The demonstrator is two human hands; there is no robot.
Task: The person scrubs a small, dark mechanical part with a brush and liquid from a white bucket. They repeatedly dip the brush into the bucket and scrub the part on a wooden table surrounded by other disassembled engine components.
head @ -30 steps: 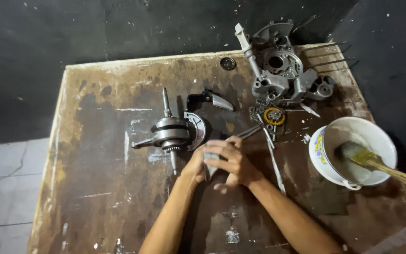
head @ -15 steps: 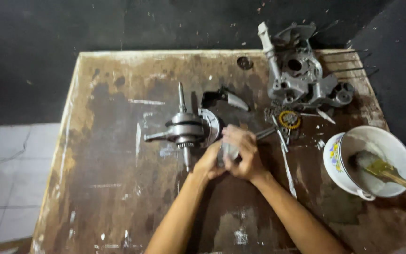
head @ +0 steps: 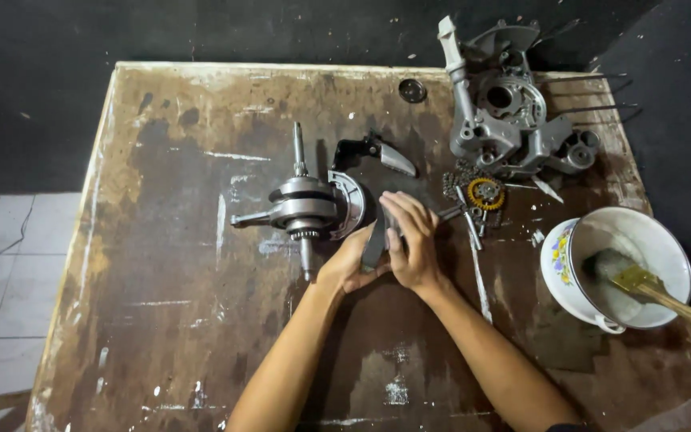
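Between both palms, near table (head: 161, 336) centre: dark curved metal strip (head: 375, 240) being held upright, narrow, dull grey. Left hand (head: 349, 262) and right hand (head: 411, 240) being pressed together around it. Crankshaft (head: 305, 210) lying just beside.

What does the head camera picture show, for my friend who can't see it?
Two bare hands, left hand and right hand, hold a dark curved part between them over a stained wooden table. A metal crankshaft lies beside them; a white bowl with a brush sits right.
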